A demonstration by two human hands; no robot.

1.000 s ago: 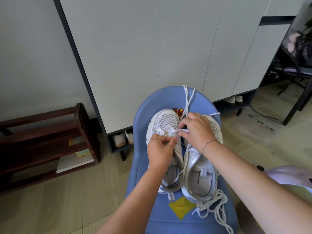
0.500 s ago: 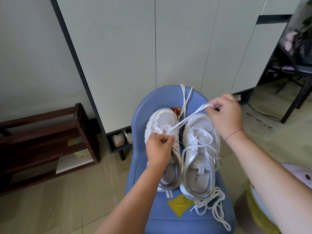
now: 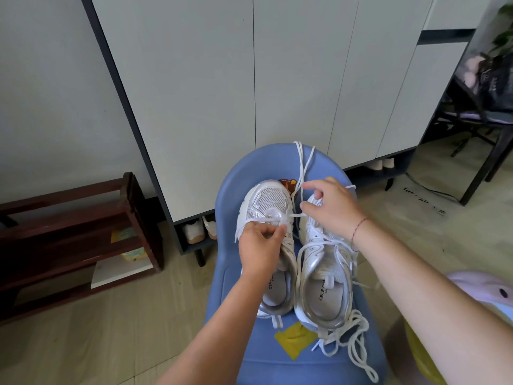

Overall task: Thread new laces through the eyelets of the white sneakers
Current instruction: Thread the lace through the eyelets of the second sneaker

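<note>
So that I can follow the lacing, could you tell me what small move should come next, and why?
Probably the right hand should draw the lace out to the right: its fingers pinch a short strand coming from the front eyelets of the left sneaker, which the left hand grips to steady.

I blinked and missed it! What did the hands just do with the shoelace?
The right hand, which had pulled the shoelace out to the right, swung back over the toes, still pinching it. The left hand kept its grip on the unlaced sneaker; both sneakers stayed on the blue chair.
</note>
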